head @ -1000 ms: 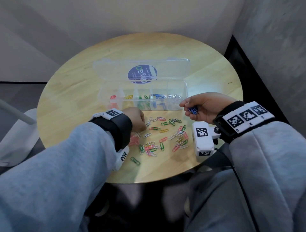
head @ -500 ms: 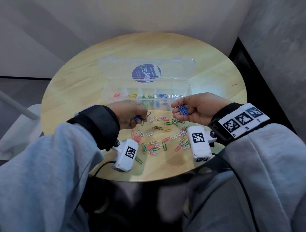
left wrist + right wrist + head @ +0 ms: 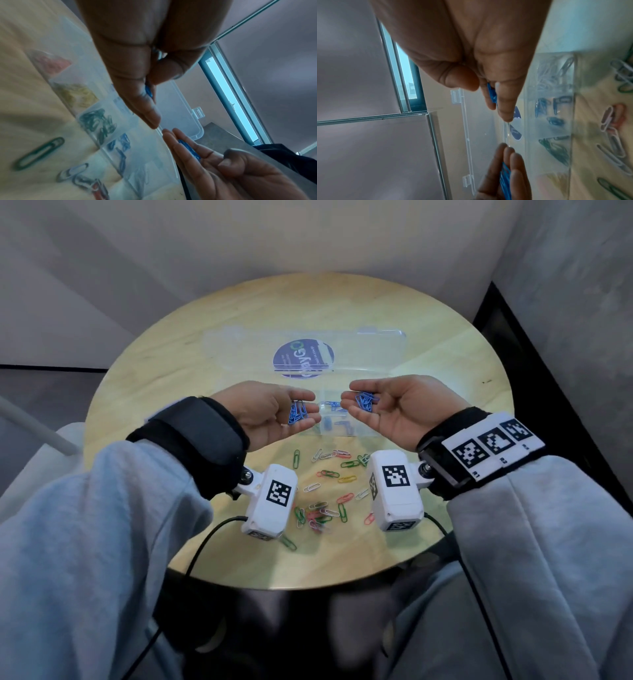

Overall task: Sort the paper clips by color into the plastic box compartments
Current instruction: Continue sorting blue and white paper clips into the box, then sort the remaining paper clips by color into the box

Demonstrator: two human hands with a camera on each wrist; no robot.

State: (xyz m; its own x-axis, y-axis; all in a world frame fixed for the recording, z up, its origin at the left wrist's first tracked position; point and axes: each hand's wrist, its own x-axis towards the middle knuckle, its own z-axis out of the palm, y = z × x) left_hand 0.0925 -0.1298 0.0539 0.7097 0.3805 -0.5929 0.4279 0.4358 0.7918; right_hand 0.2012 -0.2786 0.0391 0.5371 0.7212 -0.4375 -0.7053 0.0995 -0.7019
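Above the clear plastic box [image 3: 346, 426] on a round wooden table [image 3: 154, 392], two hands face each other, palms up, fingertips near but apart. The left hand [image 3: 270, 414] is cupped, fingers loosely curled under a small bunch of blue paper clips [image 3: 297, 413]. The right hand [image 3: 394, 409] mirrors it, cradling a second bunch of blue clips [image 3: 365, 401] on its fingers, thumb resting lightly over them. Neither hand grips tightly; the clips lie loose in shallow cups, likely so they can be tipped out together.

Both hands hover over the box's blue compartment [image 3: 120, 143], which already holds some blue clips, so the drop seems aimed there. The box lid [image 3: 308, 354] lies open and flat behind, away from the person. The box's long axis runs left to right across the table. From the left wrist view, its compartments hold red, yellow, green, then blue.

Clips in the left palm lie roughly parallel, long axes pointing away from the person; those in the right are more jumbled.

Nearer the person, unsorted clips [image 3: 325, 494] of mixed colours lie scattered on the table.
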